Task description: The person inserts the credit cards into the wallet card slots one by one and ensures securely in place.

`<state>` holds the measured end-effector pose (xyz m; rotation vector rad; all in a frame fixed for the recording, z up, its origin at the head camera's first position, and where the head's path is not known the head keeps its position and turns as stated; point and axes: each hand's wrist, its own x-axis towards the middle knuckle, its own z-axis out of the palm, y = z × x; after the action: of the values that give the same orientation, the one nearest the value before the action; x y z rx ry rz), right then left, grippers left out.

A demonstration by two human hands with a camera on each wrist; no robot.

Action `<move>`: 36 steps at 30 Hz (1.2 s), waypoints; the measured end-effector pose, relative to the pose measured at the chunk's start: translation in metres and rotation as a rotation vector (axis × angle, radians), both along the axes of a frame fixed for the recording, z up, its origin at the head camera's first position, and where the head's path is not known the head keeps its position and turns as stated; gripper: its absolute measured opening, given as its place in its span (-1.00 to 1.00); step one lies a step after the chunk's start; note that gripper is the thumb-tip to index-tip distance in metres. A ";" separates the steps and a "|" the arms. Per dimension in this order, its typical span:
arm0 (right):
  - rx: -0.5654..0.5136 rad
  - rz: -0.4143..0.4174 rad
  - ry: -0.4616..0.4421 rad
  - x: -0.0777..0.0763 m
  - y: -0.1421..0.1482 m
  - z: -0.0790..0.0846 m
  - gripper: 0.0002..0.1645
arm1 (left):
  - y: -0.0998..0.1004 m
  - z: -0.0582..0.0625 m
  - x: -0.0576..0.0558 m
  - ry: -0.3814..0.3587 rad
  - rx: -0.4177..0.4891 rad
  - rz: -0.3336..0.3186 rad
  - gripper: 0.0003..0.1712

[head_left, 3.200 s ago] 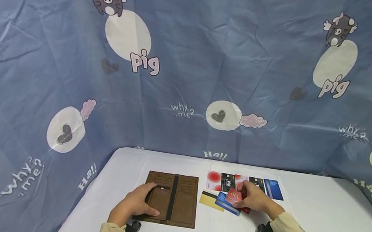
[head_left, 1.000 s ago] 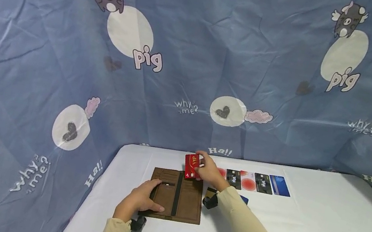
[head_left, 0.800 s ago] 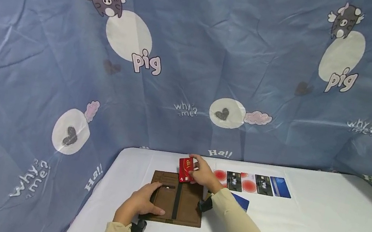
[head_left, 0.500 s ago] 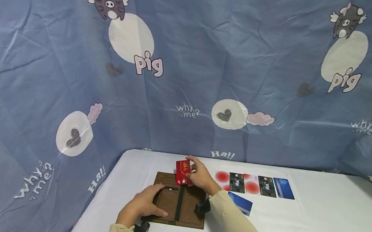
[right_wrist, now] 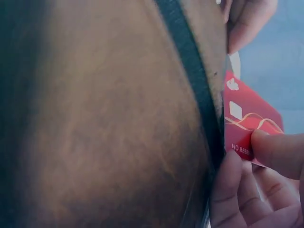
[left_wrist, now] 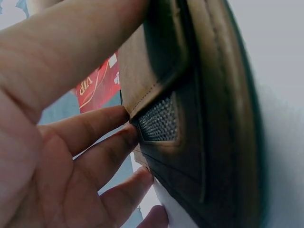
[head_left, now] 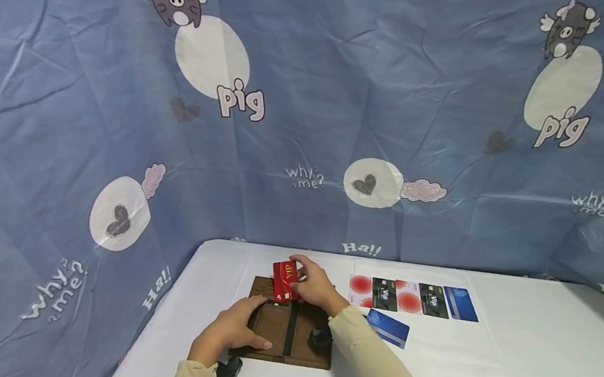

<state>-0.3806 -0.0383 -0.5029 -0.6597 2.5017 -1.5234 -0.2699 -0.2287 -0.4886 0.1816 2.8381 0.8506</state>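
Observation:
An open brown wallet [head_left: 272, 328] with a dark central band lies flat on the table. My left hand [head_left: 233, 329] rests on its left half, thumb and fingers spread apart; in the left wrist view the fingertips [left_wrist: 124, 114] touch the leather [left_wrist: 223, 142] beside a small mesh window. My right hand [head_left: 316, 287] pinches a red VIP card [head_left: 284, 282] between thumb and fingers, tilted over the card slots at the wallet's upper left. In the right wrist view, the red card [right_wrist: 247, 116] stands at the wallet's edge; whether its edge is inside a slot I cannot tell.
A row of several cards lies to the right, among them a black VIP card [head_left: 384, 294] and a blue card [head_left: 461, 304]. Another blue card [head_left: 388, 328] lies nearer, beside my right sleeve [head_left: 373, 369]. A patterned blue curtain [head_left: 317, 103] hangs behind the white table [head_left: 518, 375].
My right hand picked the red VIP card from the loose cards and carried it left, over the wallet's right half, to its upper left. My left hand has stayed on the wallet.

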 end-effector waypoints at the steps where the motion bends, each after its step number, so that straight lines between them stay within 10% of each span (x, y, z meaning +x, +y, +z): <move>1: 0.020 -0.003 0.021 0.000 -0.001 0.000 -0.23 | 0.000 0.001 0.000 0.002 -0.001 -0.002 0.10; 14: 0.183 -0.031 0.143 0.003 -0.010 0.001 -0.28 | 0.002 0.003 0.001 -0.002 0.029 -0.011 0.12; 36: 0.096 -0.155 0.059 0.008 -0.013 -0.010 -0.32 | 0.000 -0.001 -0.002 -0.005 0.031 -0.004 0.13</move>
<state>-0.3729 -0.0513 -0.5125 -0.5142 2.7079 -1.4398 -0.2722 -0.2288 -0.4897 0.1886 2.8206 0.8936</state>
